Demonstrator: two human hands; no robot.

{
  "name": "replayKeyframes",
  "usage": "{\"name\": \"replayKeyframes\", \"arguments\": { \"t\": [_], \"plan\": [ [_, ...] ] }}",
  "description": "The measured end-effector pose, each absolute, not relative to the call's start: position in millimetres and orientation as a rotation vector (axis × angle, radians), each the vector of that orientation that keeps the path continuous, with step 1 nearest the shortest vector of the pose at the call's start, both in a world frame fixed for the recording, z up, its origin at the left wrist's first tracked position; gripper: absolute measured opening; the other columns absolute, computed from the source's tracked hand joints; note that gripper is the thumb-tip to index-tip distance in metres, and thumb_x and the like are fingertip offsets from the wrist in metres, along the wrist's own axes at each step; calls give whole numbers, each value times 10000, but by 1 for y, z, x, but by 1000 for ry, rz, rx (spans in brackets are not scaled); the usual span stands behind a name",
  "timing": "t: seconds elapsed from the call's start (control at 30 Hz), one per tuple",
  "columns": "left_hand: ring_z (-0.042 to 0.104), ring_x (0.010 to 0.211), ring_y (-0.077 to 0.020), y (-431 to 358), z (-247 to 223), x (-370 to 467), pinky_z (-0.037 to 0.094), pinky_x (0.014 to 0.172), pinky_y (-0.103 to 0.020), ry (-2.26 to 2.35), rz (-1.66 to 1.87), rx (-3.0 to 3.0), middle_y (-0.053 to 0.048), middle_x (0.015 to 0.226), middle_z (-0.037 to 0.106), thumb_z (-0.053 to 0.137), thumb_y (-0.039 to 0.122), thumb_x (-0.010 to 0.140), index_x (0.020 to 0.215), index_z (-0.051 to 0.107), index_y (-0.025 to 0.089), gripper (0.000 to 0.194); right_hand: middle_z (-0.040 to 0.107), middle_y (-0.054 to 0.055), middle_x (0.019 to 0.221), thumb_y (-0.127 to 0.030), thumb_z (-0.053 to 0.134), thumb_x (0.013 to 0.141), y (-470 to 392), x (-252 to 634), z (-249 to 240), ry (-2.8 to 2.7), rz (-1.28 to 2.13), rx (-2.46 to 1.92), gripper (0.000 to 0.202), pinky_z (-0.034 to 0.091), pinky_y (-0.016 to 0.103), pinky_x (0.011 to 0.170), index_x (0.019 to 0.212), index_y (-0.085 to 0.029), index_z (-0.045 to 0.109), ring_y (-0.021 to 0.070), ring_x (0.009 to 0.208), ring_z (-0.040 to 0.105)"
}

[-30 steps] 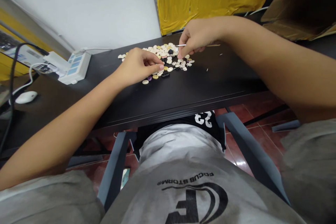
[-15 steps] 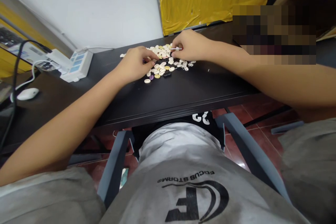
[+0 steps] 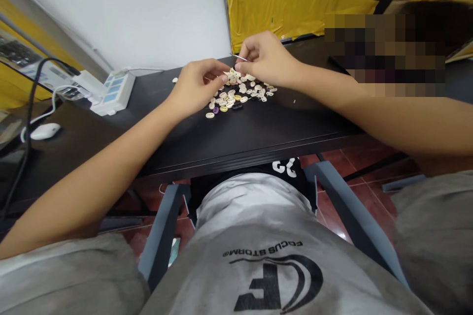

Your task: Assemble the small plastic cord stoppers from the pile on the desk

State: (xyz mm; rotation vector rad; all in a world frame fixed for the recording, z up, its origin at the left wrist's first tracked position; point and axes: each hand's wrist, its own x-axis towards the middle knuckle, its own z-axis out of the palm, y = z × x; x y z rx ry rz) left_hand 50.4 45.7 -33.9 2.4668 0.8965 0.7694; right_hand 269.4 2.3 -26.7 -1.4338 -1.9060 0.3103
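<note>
Small oval and round buttons (image 3: 231, 101), mostly cream and white, lie in a loose pile on the dark table (image 3: 229, 133). A purple button (image 3: 216, 110) and black pieces (image 3: 237, 107) sit at its near edge. Over the pile's left side, my left hand (image 3: 194, 83) is closed in a pinch; what its fingertips hold is too small to make out. My right hand (image 3: 269, 61), above the pile's far right side, pinches a thin silver needle-like rod (image 3: 239, 56) between thumb and fingers. The fingertips of both hands are close together.
A white power strip (image 3: 114, 92) with plugged-in chargers and cables stands on the left, near a white earbud case (image 3: 45, 131). Behind the table are a white wall panel and yellow sheeting (image 3: 295, 0). Another person (image 3: 436, 34), partly blurred out, is at the right.
My right hand has risen slightly away from the pile with the silver rod, which now tilts. My left hand has shifted slightly right, its fingers stretched closer to the right hand.
</note>
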Motion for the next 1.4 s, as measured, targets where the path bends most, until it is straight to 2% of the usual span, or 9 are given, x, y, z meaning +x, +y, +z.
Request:
{"name": "replayKeyframes", "arguments": {
  "t": [0.1,0.2,0.3,0.4,0.63,0.9,1.07,1.23,1.4],
  "plan": [
    [678,1109,-315,41,-33,54,527,872,-427,879,790,2356,-92,1090,805,705,732,855,1140,741,218,589,839,50,1021,-316,697,907,-4,261,-25,-1819,482,-1357,143,517,327,675,795,-272,619,225,840,725],
    [671,1133,-317,38,-31,56,532,861,-443,939,809,2255,-68,1080,816,720,780,813,1097,728,259,593,834,62,968,-508,708,918,-8,255,-25,-1803,525,-1363,240,477,338,603,839,-288,653,242,805,701],
    [674,1032,-274,35,-28,56,547,884,-457,903,862,2123,-27,1081,823,825,728,741,971,714,298,500,809,62,864,-685,674,896,-10,252,-27,-1837,521,-1367,362,472,361,592,902,-323,679,267,799,686],
    [658,947,-232,33,-26,55,554,909,-441,873,881,2039,-9,1029,820,889,638,694,871,686,296,436,800,69,842,-724,641,891,-10,250,-28,-1842,523,-1367,406,467,365,590,920,-320,663,265,770,669],
    [609,801,-184,37,-26,57,543,861,-395,875,874,1868,27,852,758,761,404,754,812,608,290,199,817,56,893,-550,671,876,-7,252,-29,-1782,666,-1327,247,457,378,613,872,-305,640,248,706,659],
    [559,688,-168,38,-24,59,512,768,-355,897,871,1798,22,708,669,612,273,929,837,497,262,148,814,32,866,-446,679,945,-9,251,-27,-1825,665,-1338,185,444,315,597,872,-286,623,197,675,647],
    [528,510,-117,38,-32,67,431,573,-276,866,1031,1799,17,591,641,530,82,1023,723,588,202,328,733,10,704,-421,747,946,-2,253,-34,-1815,707,-1197,254,380,306,520,806,-267,602,167,566,550],
    [563,517,-108,44,-36,68,493,572,-263,810,1118,1785,13,631,714,621,20,1000,720,679,205,341,701,12,676,-361,755,929,4,257,-37,-1735,709,-1146,241,353,323,528,768,-268,601,156,535,507],
    [622,610,-140,53,-39,62,549,641,-313,761,1142,1763,21,697,775,792,117,900,757,722,252,209,707,25,695,-327,747,918,3,257,-36,-1744,691,-1153,217,358,330,550,762,-266,609,163,547,518]
  ]
}}
